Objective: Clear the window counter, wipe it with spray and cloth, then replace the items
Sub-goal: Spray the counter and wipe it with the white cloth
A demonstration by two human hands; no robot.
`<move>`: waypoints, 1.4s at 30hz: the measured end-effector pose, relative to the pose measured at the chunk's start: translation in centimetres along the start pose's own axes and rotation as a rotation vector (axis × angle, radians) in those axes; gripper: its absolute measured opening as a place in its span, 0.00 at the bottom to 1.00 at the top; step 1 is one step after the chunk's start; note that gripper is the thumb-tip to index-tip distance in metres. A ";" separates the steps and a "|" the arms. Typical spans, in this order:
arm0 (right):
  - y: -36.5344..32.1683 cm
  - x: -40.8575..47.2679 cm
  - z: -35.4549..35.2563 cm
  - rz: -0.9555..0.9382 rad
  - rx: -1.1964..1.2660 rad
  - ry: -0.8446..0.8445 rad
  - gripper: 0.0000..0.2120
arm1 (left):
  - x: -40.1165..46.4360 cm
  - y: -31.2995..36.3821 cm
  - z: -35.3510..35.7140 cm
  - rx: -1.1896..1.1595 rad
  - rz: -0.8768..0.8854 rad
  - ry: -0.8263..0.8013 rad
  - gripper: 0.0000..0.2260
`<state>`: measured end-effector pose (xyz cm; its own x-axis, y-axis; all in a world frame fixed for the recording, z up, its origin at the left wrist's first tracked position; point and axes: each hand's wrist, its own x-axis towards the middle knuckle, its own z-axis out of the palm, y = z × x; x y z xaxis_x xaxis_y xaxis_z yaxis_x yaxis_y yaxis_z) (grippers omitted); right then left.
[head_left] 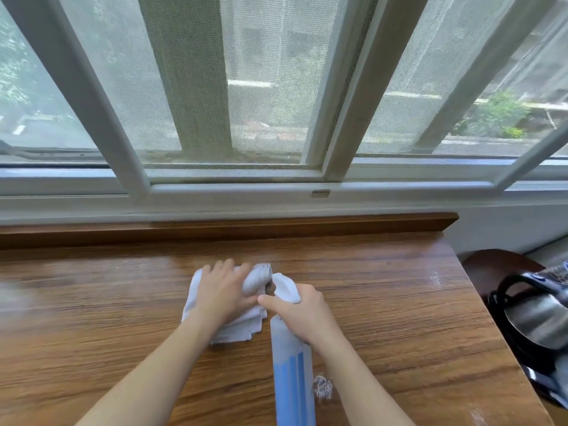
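Left hand point(222, 292) pressing white cloth point(229, 325) flat at frame centre; right hand point(302, 313) gripping spray bottle point(293, 376), nozzle touching cloth, long axis toward window.

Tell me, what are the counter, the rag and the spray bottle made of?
The counter looks like wood or wood-look laminate: brown grain lines with a slight sheen. The rag looks like soft white cotton cloth, folded and crumpled under the left hand. The spray bottle looks like cloudy see-through plastic; blue shows through it.
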<state>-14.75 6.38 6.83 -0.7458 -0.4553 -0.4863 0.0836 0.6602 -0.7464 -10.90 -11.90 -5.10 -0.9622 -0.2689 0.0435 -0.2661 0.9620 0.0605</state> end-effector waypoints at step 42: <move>2.4 -2.8 -2.6 0.003 0.028 0.015 0.20 | -1.4 0.8 2.0 0.023 0.021 0.202 0.26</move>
<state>-14.16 10.83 7.61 -0.7552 -0.4441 -0.4821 0.1043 0.6448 -0.7572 -9.89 -10.65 -7.06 -0.9370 -0.2504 0.2436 -0.2497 0.9677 0.0343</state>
